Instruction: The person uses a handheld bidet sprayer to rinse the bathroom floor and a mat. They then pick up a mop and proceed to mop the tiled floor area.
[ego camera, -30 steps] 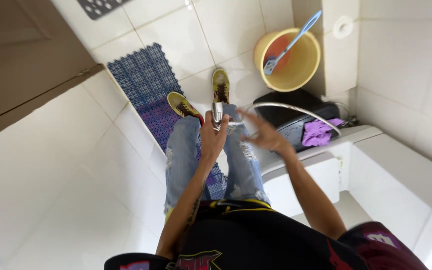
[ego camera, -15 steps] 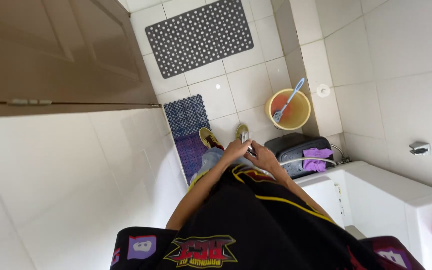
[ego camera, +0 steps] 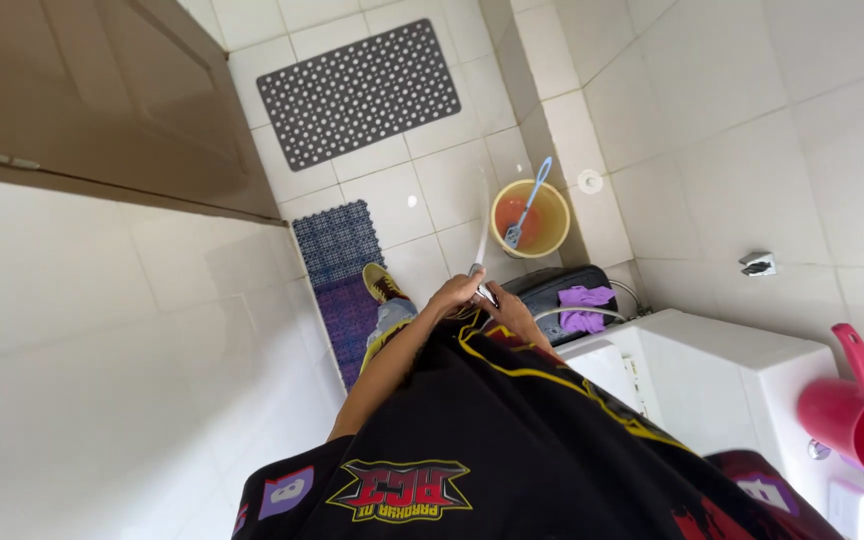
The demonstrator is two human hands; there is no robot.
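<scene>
— Looking down past the black shirt (ego camera: 512, 440), what are the hands doing?

— Both are meeting out in front of the body. The left hand (ego camera: 455, 296) is curling over a small sprayer (ego camera: 484, 292), and the right hand (ego camera: 514, 312) is closing in just beside it, probably steadying the grip while water (ego camera: 483, 215) is shooting out across the floor.

— Are the fingers pinching it?

— The left fingers are wrapping round it; how the right fingers are set, I cannot tell.

— And beyond?

— A yellow shoe (ego camera: 382, 284) is standing on a blue mat (ego camera: 337, 250), likely for footing on wet tile. Farther off, a brush (ego camera: 524, 208) is leaning in a yellow bucket (ego camera: 532, 220), and a grey mat (ego camera: 357, 92) is lying flat.
</scene>
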